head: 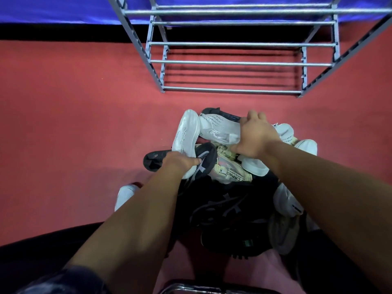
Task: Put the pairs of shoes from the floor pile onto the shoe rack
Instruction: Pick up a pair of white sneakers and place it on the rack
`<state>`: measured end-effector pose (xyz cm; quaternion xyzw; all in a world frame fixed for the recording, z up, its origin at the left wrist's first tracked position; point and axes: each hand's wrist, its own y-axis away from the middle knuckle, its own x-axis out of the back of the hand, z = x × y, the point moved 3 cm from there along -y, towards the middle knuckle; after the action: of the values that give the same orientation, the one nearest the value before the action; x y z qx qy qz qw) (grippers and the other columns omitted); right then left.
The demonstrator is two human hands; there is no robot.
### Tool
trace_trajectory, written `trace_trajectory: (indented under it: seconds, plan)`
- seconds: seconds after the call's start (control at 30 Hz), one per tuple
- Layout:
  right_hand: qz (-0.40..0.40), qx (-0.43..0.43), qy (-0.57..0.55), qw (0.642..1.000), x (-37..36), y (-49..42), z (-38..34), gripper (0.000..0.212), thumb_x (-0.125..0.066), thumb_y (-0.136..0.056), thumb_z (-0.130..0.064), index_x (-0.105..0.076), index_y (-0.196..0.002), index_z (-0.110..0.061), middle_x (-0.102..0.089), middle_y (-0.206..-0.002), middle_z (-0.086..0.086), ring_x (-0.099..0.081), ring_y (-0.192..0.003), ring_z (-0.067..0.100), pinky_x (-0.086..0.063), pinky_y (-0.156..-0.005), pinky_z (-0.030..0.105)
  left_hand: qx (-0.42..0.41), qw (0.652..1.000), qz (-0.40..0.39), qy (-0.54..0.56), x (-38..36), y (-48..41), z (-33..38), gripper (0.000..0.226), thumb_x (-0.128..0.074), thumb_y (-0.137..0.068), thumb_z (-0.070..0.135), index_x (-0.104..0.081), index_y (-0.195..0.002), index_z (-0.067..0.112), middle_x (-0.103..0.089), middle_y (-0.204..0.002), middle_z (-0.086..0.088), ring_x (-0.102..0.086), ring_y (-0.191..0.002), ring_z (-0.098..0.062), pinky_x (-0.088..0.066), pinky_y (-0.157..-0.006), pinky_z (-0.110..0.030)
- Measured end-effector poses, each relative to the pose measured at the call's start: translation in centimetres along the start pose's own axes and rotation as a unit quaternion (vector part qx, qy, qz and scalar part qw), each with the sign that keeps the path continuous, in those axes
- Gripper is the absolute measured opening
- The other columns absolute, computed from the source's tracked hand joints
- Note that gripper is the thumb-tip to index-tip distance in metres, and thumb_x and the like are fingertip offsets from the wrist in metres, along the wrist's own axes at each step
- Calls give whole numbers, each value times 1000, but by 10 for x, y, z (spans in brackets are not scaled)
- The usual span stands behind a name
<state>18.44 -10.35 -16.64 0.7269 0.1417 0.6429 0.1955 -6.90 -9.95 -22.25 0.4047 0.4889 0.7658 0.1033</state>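
Observation:
A pile of shoes lies on the red floor in front of me, white and black ones mixed. My right hand grips a white knit sneaker at the top of the pile. My left hand grips a black sneaker with a white dotted toe at the pile's left side. A white shoe turned sole-up leans between them. The grey metal shoe rack stands beyond the pile, its bars bare.
A single white shoe lies apart on the floor, left of my left forearm. A blue cloth hangs along the back wall. A chrome bar shows at the bottom edge. Red carpet spreads to the left.

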Motion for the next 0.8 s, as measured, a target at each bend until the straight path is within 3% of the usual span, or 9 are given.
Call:
trace_trajectory:
  seconds: [0.13, 0.2, 0.3, 0.43, 0.57, 0.67, 0.8]
  plan:
    - [-22, 1, 24, 999, -10, 0, -2, 88, -67, -77, -72, -52, -132, -5, -44, -123, 12, -44, -115, 32, -51, -94, 45, -27, 998, 37, 33, -1, 0, -1, 95, -95, -66, 51, -54, -139, 6, -63, -131, -7, -58, -98, -25, -47, -84, -32]
    - [-36, 8, 37, 999, -11, -3, -3, 84, -65, -81, -69, -52, -132, -4, -48, -125, 13, -44, -117, 32, -47, -98, 44, -40, 995, 85, 43, 3, 2, 0, 96, -95, -62, 53, -52, -135, 8, -61, -132, -8, -60, -101, -27, -52, -89, -35]
    - [-50, 5, -6, 999, -7, -9, -1, 73, -71, -83, -52, -51, -134, -3, -51, -130, 15, -46, -121, 33, -45, -100, 44, -73, 983, 167, -11, 13, 6, 6, 95, -94, -65, 48, -43, -135, 8, -48, -136, -12, -55, -121, -37, -53, -94, -47]
    - [-34, 2, -59, 998, 1, -15, 5, 87, -77, -81, -40, -40, -151, -4, -49, -141, 17, -45, -131, 38, -44, -109, 48, -166, 954, 248, -24, 28, 3, 18, 75, -92, -71, 29, -42, -123, 11, -48, -130, -12, -52, -118, -37, -51, -95, -49]
    - [7, 29, -55, 998, 11, -18, 9, 90, -78, -77, -33, -39, -154, -4, -45, -144, 15, -40, -132, 38, -42, -111, 49, -241, 908, 334, -78, 41, 6, 25, 68, -93, -71, 26, -47, -119, 9, -52, -126, -11, -49, -110, -33, -43, -96, -43]
    - [43, 28, -59, 997, 17, -19, 18, 91, -78, -77, -32, -40, -155, -5, -47, -143, 14, -41, -130, 37, -41, -111, 48, -247, 901, 348, -79, 45, 2, 27, 70, -93, -72, 30, -47, -120, 8, -51, -124, -11, -49, -108, -32, -43, -95, -43]
    - [94, -21, -130, 987, 18, -21, 34, 87, -79, -79, -36, -43, -152, -5, -48, -139, 13, -43, -126, 37, -43, -107, 45, -210, 929, 302, -29, 40, -8, 27, 72, -90, -77, 38, -46, -125, 6, -50, -130, -12, -48, -116, -34, -45, -100, -46]
